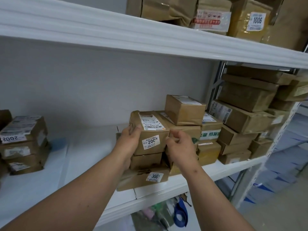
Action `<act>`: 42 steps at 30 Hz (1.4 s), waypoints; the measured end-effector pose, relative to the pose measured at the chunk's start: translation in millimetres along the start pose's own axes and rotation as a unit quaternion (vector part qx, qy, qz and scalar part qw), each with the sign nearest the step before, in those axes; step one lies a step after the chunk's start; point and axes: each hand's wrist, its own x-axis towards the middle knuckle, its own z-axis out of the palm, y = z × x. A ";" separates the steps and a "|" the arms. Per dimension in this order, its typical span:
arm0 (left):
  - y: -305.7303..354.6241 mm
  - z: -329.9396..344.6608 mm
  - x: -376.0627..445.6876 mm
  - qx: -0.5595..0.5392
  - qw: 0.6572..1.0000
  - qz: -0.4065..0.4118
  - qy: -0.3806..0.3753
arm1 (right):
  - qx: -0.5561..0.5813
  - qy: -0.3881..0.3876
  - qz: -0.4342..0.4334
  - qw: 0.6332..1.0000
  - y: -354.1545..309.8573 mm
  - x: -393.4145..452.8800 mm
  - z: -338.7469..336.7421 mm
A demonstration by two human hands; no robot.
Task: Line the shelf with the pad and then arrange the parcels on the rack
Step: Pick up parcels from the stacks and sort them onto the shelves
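Brown kraft paper wraps the parcel [150, 132] that the left hand [129, 140] grips at its left side, thumb on the front face and fingers curled round behind it. This parcel carries a white shipping label on top and a sticker reading 200-something on its front. It sits on top of a small stack near the front edge of the shelf [225, 170]: under it lies a smaller brown box [145, 160], and under that a flat parcel [141, 178] with a sticker reading 300, whose front reaches the shelf's front edge. The right hand [180, 147] is just beside the held parcel's right side, fingers loosely bent with the thumb and forefinger near the parcel's lower right corner; whether they actually touch it cannot be told.

A white pad [50, 172] covers the shelf surface between this stack and the left-hand stack of parcels [23, 144] at the shelf's left end. Toward the shelf's right end, more brown boxes [241, 117] are piled against each other up to the underside of the upper shelf [116, 35], which also bears parcels, one labelled 1006 [256, 22]. Below the shelf's front edge a blue tape dispenser [180, 214] shows.
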 end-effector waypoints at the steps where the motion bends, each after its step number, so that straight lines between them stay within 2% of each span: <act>1: -1.0 1.7 2.5 -0.007 1.000 -0.015 -0.006 | -0.010 -0.007 0.001 1.000 2.0 2.6 1.5; 7: 3.0 -3.6 20.0 -0.044 0.996 -0.079 -0.018 | -0.022 0.006 -0.003 1.000 -2.1 14.7 23.8; 11: 5.3 -14.1 26.6 -0.073 0.991 -0.097 -0.063 | 0.004 0.027 0.012 1.000 -6.9 18.0 38.5; 18: -2.4 -27.2 35.0 -0.085 0.986 -0.111 -0.085 | -0.011 0.071 0.024 0.997 -3.9 26.6 51.9; 24: -11.2 -39.4 29.2 -0.153 0.986 -0.022 -0.059 | 0.059 0.115 -0.007 0.992 -0.5 21.8 66.0; 27: -16.2 -49.7 19.1 -0.157 0.985 0.045 -0.059 | 0.151 0.076 0.004 0.986 -0.7 17.5 70.5; 30: -17.4 -58.1 6.5 -0.112 0.986 0.112 -0.060 | 0.198 0.032 0.016 0.979 -0.7 16.4 73.4; 36: -16.4 -64.2 -24.0 0.001 0.983 0.180 -0.022 | 0.197 -0.036 -0.024 0.979 -5.4 8.8 74.3; 42: -22.3 -52.2 -57.4 0.047 0.968 0.236 0.067 | 0.208 -0.087 -0.057 0.973 0.3 -8.9 53.5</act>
